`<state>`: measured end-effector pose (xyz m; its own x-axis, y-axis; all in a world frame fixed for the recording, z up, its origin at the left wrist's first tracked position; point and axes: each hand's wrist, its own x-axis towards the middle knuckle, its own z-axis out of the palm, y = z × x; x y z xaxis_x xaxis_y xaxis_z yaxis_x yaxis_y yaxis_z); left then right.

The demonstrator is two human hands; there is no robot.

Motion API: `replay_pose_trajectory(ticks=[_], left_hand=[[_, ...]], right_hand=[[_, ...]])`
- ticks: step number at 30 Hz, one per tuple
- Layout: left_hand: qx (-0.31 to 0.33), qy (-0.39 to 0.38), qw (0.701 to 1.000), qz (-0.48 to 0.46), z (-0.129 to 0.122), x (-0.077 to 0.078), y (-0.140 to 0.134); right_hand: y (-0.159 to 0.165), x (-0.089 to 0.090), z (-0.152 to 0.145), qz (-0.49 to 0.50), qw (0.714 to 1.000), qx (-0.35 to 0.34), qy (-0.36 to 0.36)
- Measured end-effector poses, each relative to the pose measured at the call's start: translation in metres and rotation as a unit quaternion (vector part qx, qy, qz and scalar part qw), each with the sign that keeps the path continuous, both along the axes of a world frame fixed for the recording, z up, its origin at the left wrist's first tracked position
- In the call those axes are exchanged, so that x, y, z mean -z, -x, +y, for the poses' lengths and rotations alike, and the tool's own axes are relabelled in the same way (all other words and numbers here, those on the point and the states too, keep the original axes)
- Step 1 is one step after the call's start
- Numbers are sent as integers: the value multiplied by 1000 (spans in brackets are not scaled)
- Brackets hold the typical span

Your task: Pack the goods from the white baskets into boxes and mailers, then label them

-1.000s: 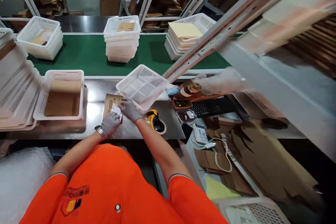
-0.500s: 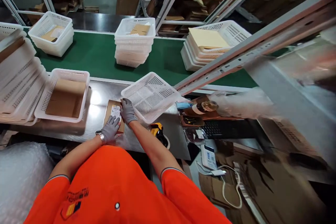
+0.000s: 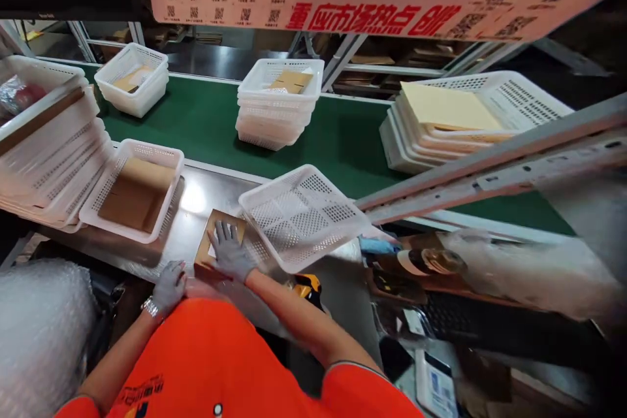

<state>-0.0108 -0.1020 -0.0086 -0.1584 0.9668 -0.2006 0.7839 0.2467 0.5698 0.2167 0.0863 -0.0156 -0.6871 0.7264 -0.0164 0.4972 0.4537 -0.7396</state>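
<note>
Resting right hand (image 3: 231, 255) on cardboard box (image 3: 204, 248), with fingers spread over white label (image 3: 211, 251). Have box on steel worktop (image 3: 215, 192) between basket of flat cardboard (image 3: 120, 230) and angled mesh basket (image 3: 306, 212), nearer the latter. Holding left hand (image 3: 170, 287) off box, by worktop's front edge, with fingers bent; can't tell if pinching anything.

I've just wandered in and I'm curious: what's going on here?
A person in an orange shirt and gray gloves has the right hand spread over a brown box on a metal bench. The left hand is off the box, near the bench's front edge; I can't tell whether it holds anything. A white basket with flat brown cardboard stands to the left.
</note>
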Motion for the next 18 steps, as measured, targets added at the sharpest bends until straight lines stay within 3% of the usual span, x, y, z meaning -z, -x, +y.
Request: replay_pose_trajectory(ticks=[4, 7, 9, 12, 14, 16, 18], left_hand=[[-206, 61, 976, -44, -33, 5, 19], [-285, 70, 955, -53, -50, 6, 29], [-314, 61, 946, -52, -57, 5, 32], [-344, 42, 937, -42, -60, 1, 30], [-358, 34, 932, -40, -58, -2, 27], [-363, 40, 930, -50, -56, -3, 23], [-363, 52, 928, -69, -54, 1, 21]], right_hand=[[-27, 19, -21, 24, 992, -121, 3], [-12, 12, 26, 42, 988, -147, -2], [23, -12, 87, 57, 991, -118, 17], [97, -60, 184, 59, 995, 28, 81], [139, -82, 227, 81, 989, 72, 96], [162, -91, 234, 115, 978, 101, 144], [159, -89, 205, 155, 956, 120, 217]])
